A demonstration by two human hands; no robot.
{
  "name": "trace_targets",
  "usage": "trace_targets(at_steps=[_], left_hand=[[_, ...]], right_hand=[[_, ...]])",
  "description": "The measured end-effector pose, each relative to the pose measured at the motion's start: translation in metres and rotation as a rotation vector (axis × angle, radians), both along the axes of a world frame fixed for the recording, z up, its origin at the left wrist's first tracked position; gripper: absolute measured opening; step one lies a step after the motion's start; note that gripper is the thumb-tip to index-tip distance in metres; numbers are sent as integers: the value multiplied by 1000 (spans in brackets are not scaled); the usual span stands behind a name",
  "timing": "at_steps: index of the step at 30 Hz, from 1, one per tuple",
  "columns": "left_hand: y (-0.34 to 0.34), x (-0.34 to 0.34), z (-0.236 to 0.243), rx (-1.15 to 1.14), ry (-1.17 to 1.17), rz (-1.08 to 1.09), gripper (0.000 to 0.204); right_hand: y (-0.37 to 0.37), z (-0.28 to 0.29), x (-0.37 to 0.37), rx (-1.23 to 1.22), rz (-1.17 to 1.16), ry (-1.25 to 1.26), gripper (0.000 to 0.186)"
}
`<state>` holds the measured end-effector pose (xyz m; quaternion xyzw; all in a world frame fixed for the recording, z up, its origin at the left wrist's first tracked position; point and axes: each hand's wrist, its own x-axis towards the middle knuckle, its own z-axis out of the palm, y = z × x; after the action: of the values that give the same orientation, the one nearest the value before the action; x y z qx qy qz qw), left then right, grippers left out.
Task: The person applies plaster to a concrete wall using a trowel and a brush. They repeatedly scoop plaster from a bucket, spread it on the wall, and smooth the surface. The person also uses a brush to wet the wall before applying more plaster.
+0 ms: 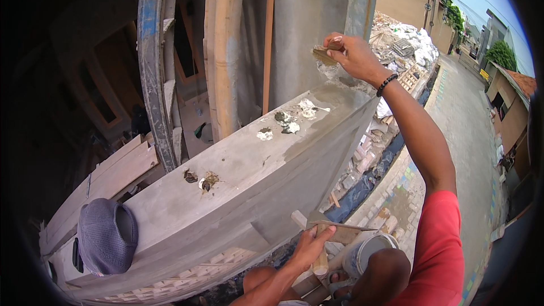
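Observation:
My right hand point(358, 59) reaches up to the foot of the grey column point(306, 34), closed on a small flat scraper point(324, 56). Its blade is at the rough, patchy plaster where the column meets the wall top. Lower down, in front of the wall, my left hand point(310, 247) grips a thin flat plate point(351, 227), seen nearly edge-on. Whether it is a trowel or a board I cannot tell. White and dark clumps of filler point(289, 122) lie on the concrete wall top point(238, 158), whose far end looks damp.
A grey knitted cap point(107, 237) sits at the wall's near left end, beside a dark phone-like object point(77, 255). Below my hands stands a bucket point(368, 252). Curved posts point(156, 68) rise behind the wall. Rubble and white sacks point(411, 42) line the paved lane point(467, 119).

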<state>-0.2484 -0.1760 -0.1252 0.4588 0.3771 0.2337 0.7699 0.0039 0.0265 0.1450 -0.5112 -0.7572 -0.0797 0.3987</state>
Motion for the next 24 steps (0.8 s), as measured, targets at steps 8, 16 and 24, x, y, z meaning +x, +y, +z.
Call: trace_targets(at_steps=[8,16,24], left_hand=[[0,-1,3,-30,-12,-15,47],[3,4,8,38,78,-37,47],[7,6,9,18,53,-27,45]], right_hand=[[-61,-29,127,-76,-370,-306,11],[-61,-43,156,-142,-161,-39,14],[-46,-58,153,-46,-277,63,16]])
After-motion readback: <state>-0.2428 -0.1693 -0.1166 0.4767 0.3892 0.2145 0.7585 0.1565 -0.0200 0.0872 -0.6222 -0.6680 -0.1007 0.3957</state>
